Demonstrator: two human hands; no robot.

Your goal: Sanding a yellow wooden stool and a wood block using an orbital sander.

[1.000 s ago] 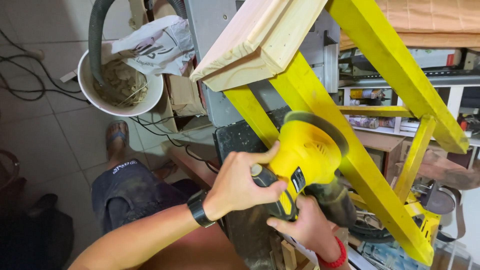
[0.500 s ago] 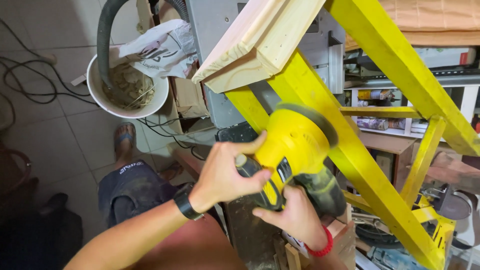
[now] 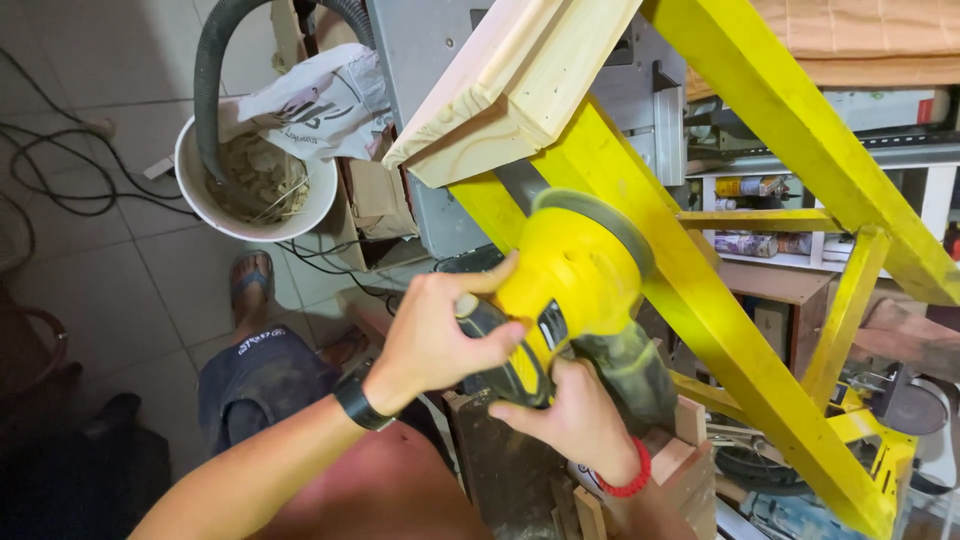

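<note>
Both hands are gripping a yellow random-orbit sander [image 3: 570,290]. Left hand [image 3: 435,340] is wrapping over the top and rear of the body, fingers curled tight around it, thumb pointing up toward the head. Right hand [image 3: 570,420] is cupping the underside by the grey dust bag [image 3: 630,375], fingers closed on the housing. Black watch [image 3: 358,402] on the left wrist, red bead bracelet [image 3: 625,478] on the right.

Sander pad is pressing against a sloped yellow-painted beam [image 3: 700,300] of a wooden frame, just below where an unpainted pine board [image 3: 510,85] is sitting across the top.

Progress, judging by surface only: beam is reading as full yellow paint above and below the pad, no bare wood or scuffed patch showing. So either it's early, or it's a light scuff pass. Cannot tell which. Contact face itself is hidden behind the pad. The second yellow beam [image 3: 800,130] to the right and the yellow cross rails [image 3: 760,215] are looking untouched too.

Around it:
- white bucket [image 3: 195,185] of wood shavings on the tiled floor, grey vacuum hose [image 3: 210,90] running into it, crumpled paper bag [image 3: 320,105] beside it
- black cables [image 3: 60,170] trailing across the floor at left
- sandalled foot [image 3: 250,280] close to the bucket
- shelving [image 3: 760,225] with small items behind the frame

In the way: pine board overhang is crowding the sander's upward travel; cross rail is joining the beam just right of the pad.
</note>
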